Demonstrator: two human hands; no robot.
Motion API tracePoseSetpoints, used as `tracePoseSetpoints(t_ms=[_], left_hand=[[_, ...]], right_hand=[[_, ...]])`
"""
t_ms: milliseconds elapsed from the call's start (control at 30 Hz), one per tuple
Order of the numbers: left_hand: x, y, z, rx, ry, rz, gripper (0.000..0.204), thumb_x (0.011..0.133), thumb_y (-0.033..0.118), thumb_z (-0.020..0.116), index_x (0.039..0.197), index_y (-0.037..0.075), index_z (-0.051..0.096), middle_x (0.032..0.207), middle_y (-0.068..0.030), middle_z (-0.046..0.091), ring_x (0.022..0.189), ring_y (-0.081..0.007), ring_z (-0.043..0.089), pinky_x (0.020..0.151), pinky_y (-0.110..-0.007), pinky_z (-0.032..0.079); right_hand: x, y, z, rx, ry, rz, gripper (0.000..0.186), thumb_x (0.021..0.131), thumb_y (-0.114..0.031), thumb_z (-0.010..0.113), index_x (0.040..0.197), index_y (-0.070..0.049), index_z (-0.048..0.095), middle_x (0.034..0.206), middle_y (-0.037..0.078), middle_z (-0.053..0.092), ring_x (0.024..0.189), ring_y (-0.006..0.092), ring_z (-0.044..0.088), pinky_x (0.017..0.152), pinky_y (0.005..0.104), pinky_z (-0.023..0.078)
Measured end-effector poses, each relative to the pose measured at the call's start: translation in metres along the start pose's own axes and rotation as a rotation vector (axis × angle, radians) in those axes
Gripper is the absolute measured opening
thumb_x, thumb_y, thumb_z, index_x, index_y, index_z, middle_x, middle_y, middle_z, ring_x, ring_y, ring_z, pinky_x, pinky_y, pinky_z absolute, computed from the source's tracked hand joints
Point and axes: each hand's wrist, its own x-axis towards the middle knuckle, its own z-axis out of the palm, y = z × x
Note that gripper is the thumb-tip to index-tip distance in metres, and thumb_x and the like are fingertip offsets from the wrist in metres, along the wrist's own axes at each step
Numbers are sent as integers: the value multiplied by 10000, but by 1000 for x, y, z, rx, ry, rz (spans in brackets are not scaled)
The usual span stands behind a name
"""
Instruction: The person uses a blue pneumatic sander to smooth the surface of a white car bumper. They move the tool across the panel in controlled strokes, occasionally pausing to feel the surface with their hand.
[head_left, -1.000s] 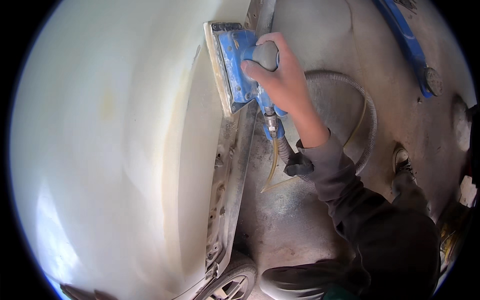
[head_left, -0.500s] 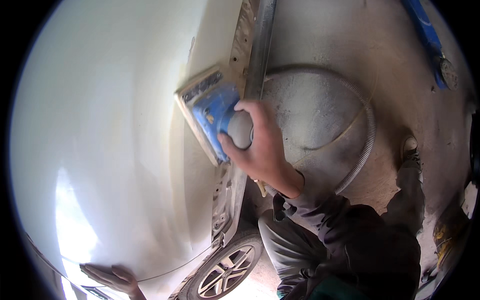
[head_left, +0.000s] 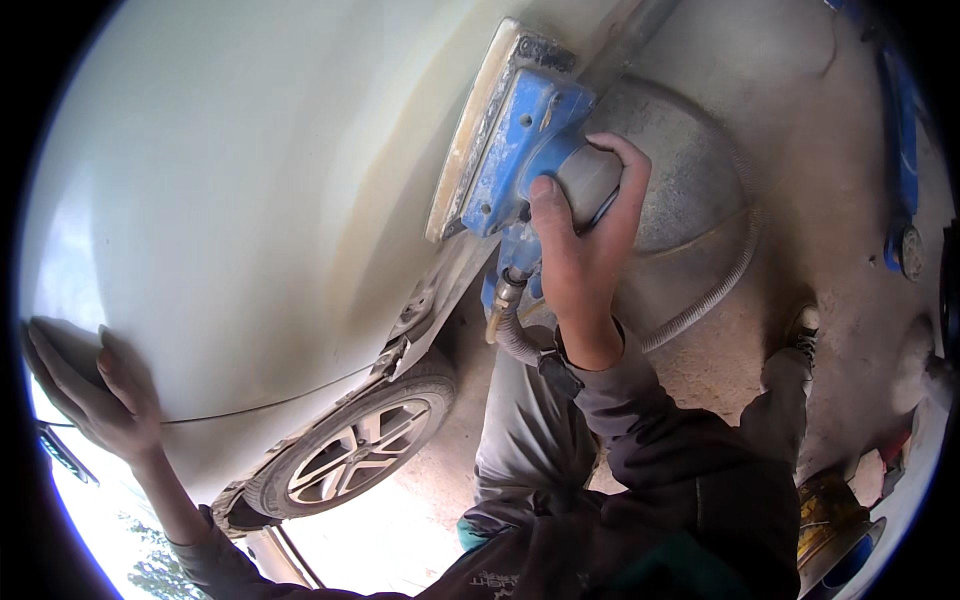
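At the upper middle of the view, the right hand (head_left: 583,255) reaches up from a bent forearm in a dark sleeve (head_left: 665,410), its wrist nearly straight and fingers pointing away from the body. It is curled firmly around the rounded grey knob (head_left: 590,182) of a blue sander (head_left: 545,125), the thumb along the left side and the fingers hooked over the far right side. The sander stands along the border of a pale car panel (head_left: 270,230), its long cream pad (head_left: 477,130) turned toward the surface; whether the whole pad touches cannot be told. A ribbed hose (head_left: 700,305) loops out to the right of the forearm. Down at the left, the left hand (head_left: 110,400) lies against the panel with fingers extended, loosely parted and gripping nothing. Compared with half a second ago, the sander sits higher in the view and closer to the panel's border. The view has also shifted: the wheel (head_left: 360,455) appears higher and farther left, and more of the left hand and its forearm shows than at the lower edge before.
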Motion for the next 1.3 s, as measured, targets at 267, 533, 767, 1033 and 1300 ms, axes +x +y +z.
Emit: tracePoseSetpoints(t_ms=[267,533,767,1033,1300], left_hand=[[-120,186,-55,-1127,-203,-298,324,830,56,524,1110,-76,619,1023,-204,634,958,-369,642,822,-445,545],[-100,324,-71,-1626,-574,-989,518,798,143,695,1259,-31,535,1100,-251,615,1015,-447,604,837,-450,503],[-70,359,-29,-1941,-346,-995,420,811,176,676,1152,-39,557,1081,-293,613,990,-483,594,803,-514,482],[-69,377,-10,-2056,-351,-806,344,805,144,652,1093,-35,589,1024,-290,635,977,-498,580,806,-505,474],[-70,389,-7,-2127,-321,-906,347,780,167,669,1078,-1,612,1050,-260,644,970,-465,602,795,-484,480]], right_hand=[[-86,-23,20,-214,-188,-148,527,833,-106,661,1268,0,382,1121,143,447,944,187,479,822,333,441],[-92,-35,17,-227,-262,-163,517,840,-94,659,1266,-1,382,1153,154,442,1023,223,469,895,371,418],[-87,-24,19,-286,-418,-502,596,772,-139,701,1263,-22,385,1185,189,431,1077,294,455,957,435,383],[-83,-17,8,-378,-358,-552,594,763,-152,719,1250,-12,410,1157,195,458,1046,318,481,920,442,415],[-85,-23,6,-423,-405,-515,571,796,-175,690,1253,-19,385,1177,190,439,1074,295,465,955,428,392]])
